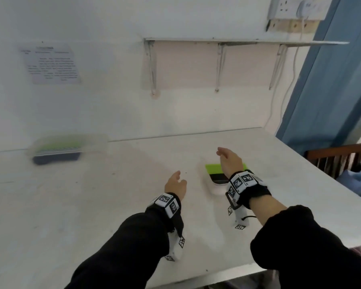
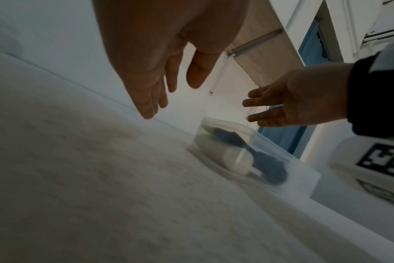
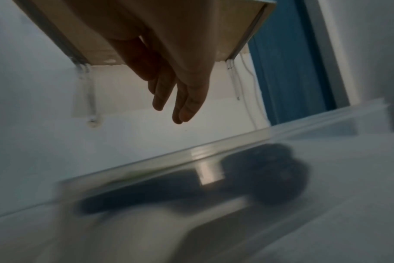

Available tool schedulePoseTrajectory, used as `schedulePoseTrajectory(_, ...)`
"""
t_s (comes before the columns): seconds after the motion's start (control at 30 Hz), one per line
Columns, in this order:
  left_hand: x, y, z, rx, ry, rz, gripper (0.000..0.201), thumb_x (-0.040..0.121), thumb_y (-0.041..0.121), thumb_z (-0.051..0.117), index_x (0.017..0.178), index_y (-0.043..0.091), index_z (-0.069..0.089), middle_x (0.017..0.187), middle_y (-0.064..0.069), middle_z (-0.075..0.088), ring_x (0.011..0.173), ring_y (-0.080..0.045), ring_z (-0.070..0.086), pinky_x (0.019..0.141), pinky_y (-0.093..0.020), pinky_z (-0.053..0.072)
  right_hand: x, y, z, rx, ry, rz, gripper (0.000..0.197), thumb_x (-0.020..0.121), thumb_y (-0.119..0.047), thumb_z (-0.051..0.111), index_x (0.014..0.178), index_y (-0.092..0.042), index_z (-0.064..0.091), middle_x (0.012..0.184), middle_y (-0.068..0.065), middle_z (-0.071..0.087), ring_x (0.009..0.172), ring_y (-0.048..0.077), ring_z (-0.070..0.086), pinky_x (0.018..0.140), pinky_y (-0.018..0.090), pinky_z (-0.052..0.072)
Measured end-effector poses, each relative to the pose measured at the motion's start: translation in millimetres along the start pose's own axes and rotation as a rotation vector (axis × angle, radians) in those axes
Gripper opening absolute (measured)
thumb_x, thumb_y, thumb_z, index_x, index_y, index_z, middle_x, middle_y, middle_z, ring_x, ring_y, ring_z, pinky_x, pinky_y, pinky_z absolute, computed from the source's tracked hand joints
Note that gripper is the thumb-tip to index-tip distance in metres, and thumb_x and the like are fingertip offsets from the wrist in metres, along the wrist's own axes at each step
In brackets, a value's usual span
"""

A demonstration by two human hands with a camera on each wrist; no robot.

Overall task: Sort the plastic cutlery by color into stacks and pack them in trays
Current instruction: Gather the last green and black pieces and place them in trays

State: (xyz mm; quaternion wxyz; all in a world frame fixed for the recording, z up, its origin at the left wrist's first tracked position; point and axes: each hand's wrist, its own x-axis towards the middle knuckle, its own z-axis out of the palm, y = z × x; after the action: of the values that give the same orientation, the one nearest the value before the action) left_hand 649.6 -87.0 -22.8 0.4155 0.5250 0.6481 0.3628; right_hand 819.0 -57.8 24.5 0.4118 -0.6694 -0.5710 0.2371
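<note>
A clear plastic tray (image 1: 216,189) sits on the white table near the right, packed with green, dark and white cutlery (image 1: 214,168). My right hand (image 1: 227,158) hovers above it, fingers straight, holding nothing. My left hand (image 1: 176,182) is just left of that tray, above the table, open and empty. The left wrist view shows this tray (image 2: 270,142) with dark and white pieces inside, my left hand (image 2: 151,99) above the table and my right hand (image 2: 281,108) over the tray. In the right wrist view the tray (image 3: 191,160) is blurred beneath my right hand (image 3: 180,99). A second tray (image 1: 56,151) with green and dark cutlery stands at the back left.
The table (image 1: 92,205) meets a white wall behind. A shelf on brackets (image 1: 238,42) hangs above the table's far side. A sheet of paper (image 1: 50,63) is stuck to the wall. A blue door (image 1: 331,80) and a wooden chair (image 1: 338,159) lie to the right.
</note>
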Motion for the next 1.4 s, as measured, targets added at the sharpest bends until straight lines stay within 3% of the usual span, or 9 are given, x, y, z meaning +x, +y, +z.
schedulePoseTrajectory(0.2,-8.9,17.0,63.1,0.119,-0.059,-0.017,0.044,0.100,0.016,0.033,0.142,0.005,0.036,0.149,-0.009,0.036,0.137,-0.023,0.035,0.107,-0.024,0.026,28.2,58.5,-77.8,-0.080,0.169,0.084,0.037,0.097,-0.004,0.034,0.129,-0.003,0.052,0.128,0.015,0.059,0.122,0.027,0.050,0.099,0.023,0.033)
schedulePoseTrajectory(0.3,-2.1,22.8,77.7,0.128,-0.010,-0.052,0.035,0.100,0.014,0.029,0.116,-0.011,0.047,0.134,-0.023,0.049,0.124,-0.034,0.045,0.096,-0.032,0.034,40.6,90.5,-105.8,-0.123,0.222,0.139,0.036,0.098,-0.006,0.034,0.127,-0.002,0.054,0.126,0.018,0.059,0.120,0.032,0.051,0.100,0.029,0.036)
schedulePoseTrajectory(0.37,4.5,25.8,81.0,0.127,0.022,-0.078,0.038,0.100,0.015,0.028,0.120,-0.013,0.045,0.132,-0.025,0.049,0.123,-0.036,0.045,0.095,-0.033,0.034,49.2,109.4,-120.6,-0.195,0.232,0.177,0.036,0.098,-0.007,0.034,0.127,-0.005,0.054,0.128,0.019,0.057,0.119,0.036,0.050,0.101,0.035,0.037)
schedulePoseTrajectory(0.47,16.3,26.6,82.9,0.147,0.045,-0.115,0.042,0.100,0.017,0.028,0.128,-0.011,0.043,0.136,-0.023,0.046,0.126,-0.036,0.043,0.100,-0.033,0.032,62.5,130.3,-136.1,-0.257,0.175,0.274,0.037,0.098,-0.010,0.035,0.130,-0.005,0.051,0.133,0.021,0.052,0.122,0.038,0.046,0.103,0.040,0.036)
schedulePoseTrajectory(0.57,24.9,28.4,86.7,0.170,0.057,-0.112,0.033,0.101,0.018,0.027,0.102,-0.005,0.051,0.128,-0.023,0.052,0.118,-0.034,0.048,0.093,-0.031,0.035,76.3,145.6,-143.6,-0.251,0.005,0.409,0.042,0.100,-0.019,0.034,0.135,0.003,0.044,0.141,0.022,0.042,0.130,0.037,0.039,0.111,0.038,0.029)
schedulePoseTrajectory(0.73,27.5,36.8,95.3,0.223,0.009,-0.110,0.051,0.103,0.032,0.021,0.125,-0.003,0.051,0.132,-0.021,0.051,0.123,-0.032,0.047,0.097,-0.029,0.034,86.5,160.2,-143.0,-0.158,-0.158,0.547,0.053,0.101,-0.033,0.031,0.133,0.007,0.043,0.141,0.024,0.041,0.131,0.037,0.038,0.111,0.037,0.025)
schedulePoseTrajectory(1.07,36.9,32.7,93.0,0.306,0.055,-0.110,0.038,0.101,0.015,0.027,0.117,-0.009,0.051,0.127,-0.024,0.053,0.117,-0.035,0.050,0.091,-0.031,0.038,85.6,156.6,-130.7,-0.134,-0.161,0.533,0.051,0.100,-0.029,0.032,0.117,0.012,0.057,0.125,0.028,0.054,0.116,0.039,0.051,0.098,0.035,0.035)
schedulePoseTrajectory(1.33,46.9,1.6,16.7,0.349,0.157,-0.155,0.039,0.102,0.014,0.027,0.119,-0.010,0.053,0.129,-0.025,0.053,0.119,-0.037,0.050,0.094,-0.032,0.037,77.6,111.4,-63.6,-0.193,-0.266,0.431,0.050,0.101,-0.027,0.029,0.112,0.012,0.058,0.119,0.029,0.057,0.098,0.033,0.056,0.078,0.029,0.033)
schedulePoseTrajectory(1.4,47.3,-6.3,-1.3,0.367,0.166,-0.152,0.039,0.102,0.014,0.026,0.118,-0.010,0.053,0.128,-0.025,0.053,0.118,-0.036,0.050,0.094,-0.033,0.037,74.5,106.0,-43.7,-0.200,-0.274,0.438,0.050,0.101,-0.027,0.028,0.115,0.011,0.057,0.122,0.028,0.056,0.104,0.035,0.055,0.077,0.027,0.032)
